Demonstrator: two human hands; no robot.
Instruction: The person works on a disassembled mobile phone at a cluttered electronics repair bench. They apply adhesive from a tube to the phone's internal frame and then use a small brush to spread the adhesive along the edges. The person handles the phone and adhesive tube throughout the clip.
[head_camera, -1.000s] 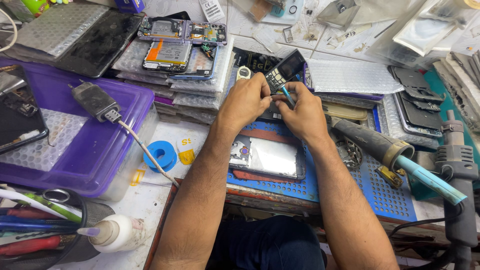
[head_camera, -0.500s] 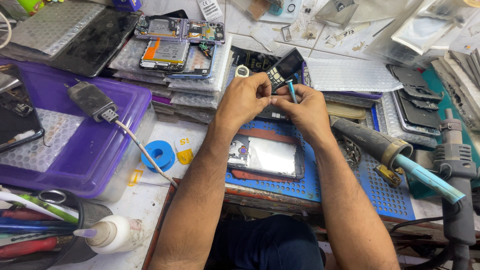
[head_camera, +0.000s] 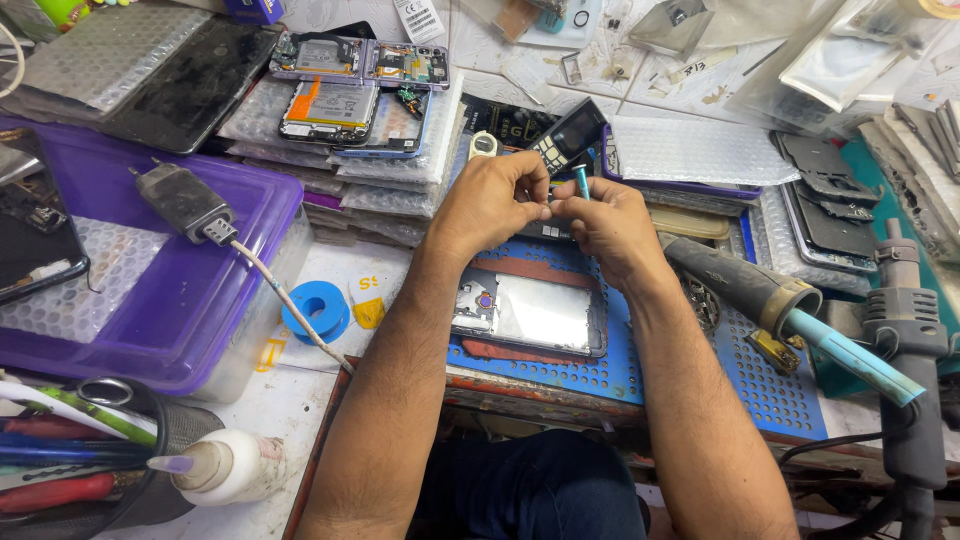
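Both my hands meet above the blue work mat (head_camera: 620, 370). My left hand (head_camera: 490, 205) pinches something very small at its fingertips, too small to identify. My right hand (head_camera: 605, 225) holds a thin teal-handled tool (head_camera: 582, 182) upright, its tip near the left fingertips. Just below my hands lies an opened phone body (head_camera: 530, 315) with a shiny metal plate, flat on the mat. A small dark keypad phone (head_camera: 565, 135) leans just behind my fingers.
A purple plastic box (head_camera: 200, 300) with a charger (head_camera: 185, 200) on its lid stands at left. Stacks of opened phones in bubble wrap (head_camera: 350, 110) lie behind. A blue solder spool (head_camera: 315, 310), a hot-air handle (head_camera: 790, 305), a glue bottle (head_camera: 225, 465) and a pen cup (head_camera: 70, 460) surround the mat.
My hands have stayed together over the mat, with only small finger movements. The teal tool has shifted slightly and now stands more upright between my fingers.
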